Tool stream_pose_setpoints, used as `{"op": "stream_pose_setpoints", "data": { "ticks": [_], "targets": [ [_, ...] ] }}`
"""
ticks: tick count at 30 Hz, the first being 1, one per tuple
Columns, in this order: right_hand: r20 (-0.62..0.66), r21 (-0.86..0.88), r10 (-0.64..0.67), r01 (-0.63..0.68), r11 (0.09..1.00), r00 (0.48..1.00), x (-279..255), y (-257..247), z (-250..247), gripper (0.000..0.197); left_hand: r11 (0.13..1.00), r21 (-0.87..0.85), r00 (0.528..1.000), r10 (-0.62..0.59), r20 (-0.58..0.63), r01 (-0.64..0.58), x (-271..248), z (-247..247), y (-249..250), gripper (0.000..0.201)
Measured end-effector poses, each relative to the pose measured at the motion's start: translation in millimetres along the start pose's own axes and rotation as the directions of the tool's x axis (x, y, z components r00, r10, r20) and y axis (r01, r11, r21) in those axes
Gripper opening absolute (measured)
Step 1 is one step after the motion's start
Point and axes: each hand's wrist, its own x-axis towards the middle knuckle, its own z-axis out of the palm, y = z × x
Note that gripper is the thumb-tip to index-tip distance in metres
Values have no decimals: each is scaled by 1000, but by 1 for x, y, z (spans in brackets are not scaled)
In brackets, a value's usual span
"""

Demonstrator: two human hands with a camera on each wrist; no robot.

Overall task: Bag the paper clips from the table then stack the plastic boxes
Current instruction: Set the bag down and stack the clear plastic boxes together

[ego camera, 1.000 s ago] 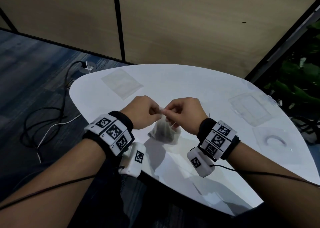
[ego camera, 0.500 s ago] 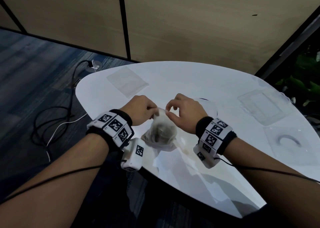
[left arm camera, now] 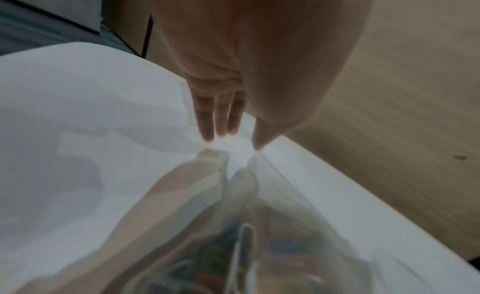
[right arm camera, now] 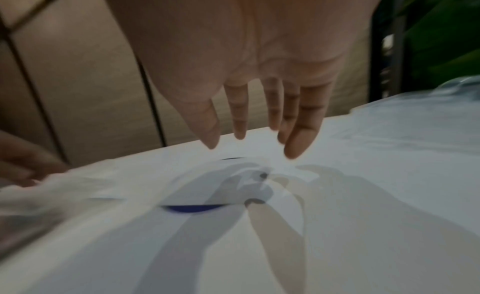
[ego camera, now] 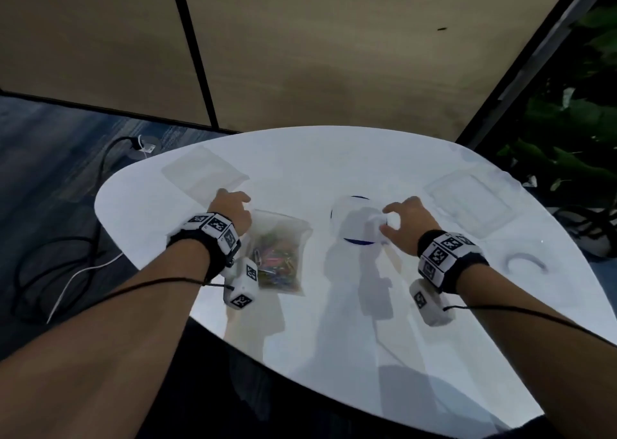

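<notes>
Clear bag [ego camera: 278, 251] of coloured paper clips [ego camera: 275, 265] lies flat on the white table [ego camera: 300, 158], long axis running from the near edge toward the far wall, its mouth end at the far side; left hand [ego camera: 233, 210] is just beside its far-left corner, fingers [left arm camera: 218, 117] straight and close together, tips down at the bag's top edge. Right hand [ego camera: 405, 223] hangs over a round clear box with a blue rim [ego camera: 359, 220], right of the bag, fingers [right arm camera: 301, 130] slack and spread, holding nothing. Another clear box [ego camera: 467, 201] sits far right, well apart.
</notes>
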Motion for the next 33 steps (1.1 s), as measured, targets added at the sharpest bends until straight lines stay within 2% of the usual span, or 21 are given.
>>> {"op": "stream_pose_setpoints", "data": {
  "ticks": [4, 6, 9, 12, 14, 16, 18, 22, 25, 27, 29, 31, 33],
  "targets": [
    [-141, -120, 231, -248, 961, 963, 9, 68, -13, 45, 993, 99, 991, -46, -124, 58, 33, 9, -25, 33],
    [-154, -125, 318, -338, 933, 935, 11, 96, -13, 49, 982, 176, 996, -48, -80, 61, 49, 14, -42, 38],
    [-101, -180, 393, -406, 896, 914, 15, 124, -11, 45, 979, 202, 999, -33, 17, 29, 63, 16, -50, 48],
    [-102, -212, 366, -379, 901, 925, 18, 130, -14, 37, 971, 234, 999, -46, 5, 43, 57, 10, -35, 42],
    [-102, -185, 352, -365, 912, 931, 19, 126, -17, 40, 969, 244, 999, -32, -11, 33, 52, 7, -26, 42],
    [-69, -145, 291, -299, 943, 954, 18, 117, -19, 46, 977, 211, 999, 17, -30, -10, 45, 1, -13, 44],
    [-20, -98, 187, -188, 977, 982, 12, 99, -19, 43, 991, 121, 992, 69, -109, -56, 32, -11, 11, 40],
    [100, 38, -6, 3, 999, 995, -14, 46, -6, 31, 967, -72, 936, 216, -277, -245, -5, -34, 75, 23],
    [170, 186, -173, 140, 973, 970, -43, 11, 11, 24, 890, -183, 883, 350, -314, -418, -36, -31, 114, 30],
    [195, 309, -286, 218, 926, 938, -61, -7, 17, 26, 833, -257, 859, 412, -302, -490, -55, -19, 134, 29],
    [192, 433, -359, 249, 866, 914, -71, -15, 14, 28, 808, -264, 847, 477, -234, -527, -69, -3, 146, 32],
    [159, 559, -321, 183, 809, 934, -75, -4, -2, 34, 793, -203, 819, 559, -133, -574, -78, 16, 152, 46],
    [65, 616, -196, 115, 779, 978, -71, 25, -17, 39, 784, -113, 790, 613, -8, -610, -80, 35, 156, 50]
  ]
}}
